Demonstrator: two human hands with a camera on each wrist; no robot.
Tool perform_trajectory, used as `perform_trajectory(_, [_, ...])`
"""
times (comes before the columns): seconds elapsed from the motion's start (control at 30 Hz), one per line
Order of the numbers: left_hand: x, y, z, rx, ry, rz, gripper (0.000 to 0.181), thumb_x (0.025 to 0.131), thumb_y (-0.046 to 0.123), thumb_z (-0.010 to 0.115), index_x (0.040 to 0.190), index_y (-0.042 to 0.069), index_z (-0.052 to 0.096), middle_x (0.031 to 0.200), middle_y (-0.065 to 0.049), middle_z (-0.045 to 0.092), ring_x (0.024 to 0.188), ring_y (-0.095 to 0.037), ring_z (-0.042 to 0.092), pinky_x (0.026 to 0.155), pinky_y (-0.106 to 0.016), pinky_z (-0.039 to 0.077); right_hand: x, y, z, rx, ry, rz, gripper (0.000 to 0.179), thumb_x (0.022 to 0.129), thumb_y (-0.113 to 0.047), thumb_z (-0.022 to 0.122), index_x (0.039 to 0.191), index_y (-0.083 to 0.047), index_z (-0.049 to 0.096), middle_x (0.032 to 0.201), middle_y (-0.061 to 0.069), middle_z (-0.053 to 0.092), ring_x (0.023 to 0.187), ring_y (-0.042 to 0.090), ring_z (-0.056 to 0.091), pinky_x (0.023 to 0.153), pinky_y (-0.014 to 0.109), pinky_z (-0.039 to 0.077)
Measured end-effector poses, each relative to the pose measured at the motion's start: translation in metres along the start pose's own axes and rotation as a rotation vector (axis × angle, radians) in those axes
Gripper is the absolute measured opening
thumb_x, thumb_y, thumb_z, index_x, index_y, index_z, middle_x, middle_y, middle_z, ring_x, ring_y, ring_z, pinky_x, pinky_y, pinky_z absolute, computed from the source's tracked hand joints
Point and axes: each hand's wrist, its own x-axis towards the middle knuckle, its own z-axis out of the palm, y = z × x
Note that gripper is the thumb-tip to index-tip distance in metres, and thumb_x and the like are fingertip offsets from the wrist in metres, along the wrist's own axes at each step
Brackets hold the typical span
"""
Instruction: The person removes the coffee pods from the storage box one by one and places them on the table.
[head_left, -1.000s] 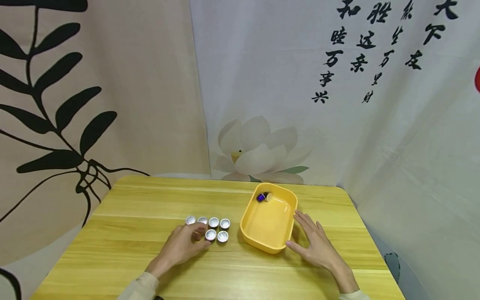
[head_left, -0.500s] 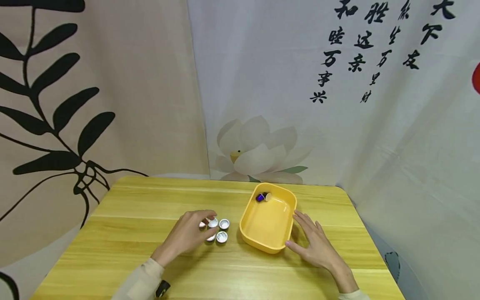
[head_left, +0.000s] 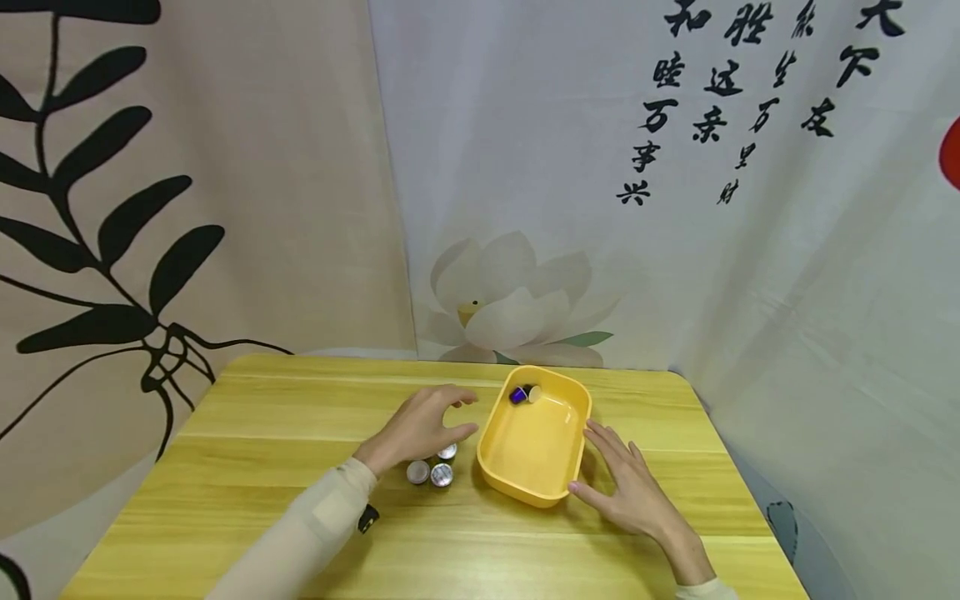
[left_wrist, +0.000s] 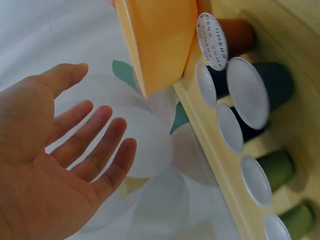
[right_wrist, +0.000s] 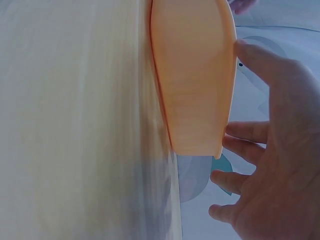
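Note:
My left hand (head_left: pixel 423 423) hovers just left of the yellow tray (head_left: pixel 491 479), over a group of coffee capsules. Its fingers are spread and nothing lies between them in the left wrist view. Below it stand several capsules with pale lids, among them a brown one (left_wrist: pixel 240 37) with lettering, a dark green one (left_wrist: pixel 277 87) and a lighter green one (left_wrist: pixel 276 171). The head view shows only a few, such as a capsule (head_left: pixel 442 475) nearest the tray; the hand covers others. My right hand (head_left: pixel 633 493) touches the tray's right rim with thumb and fingertips, fingers fairly straight.
Inside the tray, at its far left corner, lie a purple capsule (head_left: pixel 518 395) and another with its pale lid (head_left: pixel 534 394) showing. The wooden table (head_left: pixel 300 442) ends at a printed cloth backdrop (head_left: pixel 517 208).
My left hand has moved right and farther away across the capsules, ending near the tray's left side. The right hand stays at the rim. The head view has shifted slightly.

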Motion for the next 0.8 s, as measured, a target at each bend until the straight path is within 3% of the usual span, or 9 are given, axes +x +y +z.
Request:
perform_trajectory(0.33, [0.043,0.003,0.019,-0.001,-0.043,0.065,0.044,0.101,0.023,0.088,0.139,0.003,0.076,0.141,-0.014,0.08,0.133,-0.035,0.076,0.116,-0.052,0.063,0.001,-0.002,0.001,-0.011,0.024,-0.03,0.093,0.099,-0.055,0.083,0.171,-0.009,0.047,0.181,0.018,0.042,0.166,0.056,0.037,0.129,0.089,0.02])
perform_trajectory(0.8, [0.087,0.004,0.042,-0.022,-0.127,0.052,0.042,0.103,0.024,0.085,0.141,0.007,0.076,0.15,-0.014,0.075,0.141,-0.036,0.07,0.119,-0.052,0.061,0.0,0.0,0.001,0.012,0.011,-0.02,0.095,0.099,-0.054,0.084,0.172,-0.008,0.045,0.182,0.017,0.04,0.167,0.056,0.034,0.128,0.091,0.019])
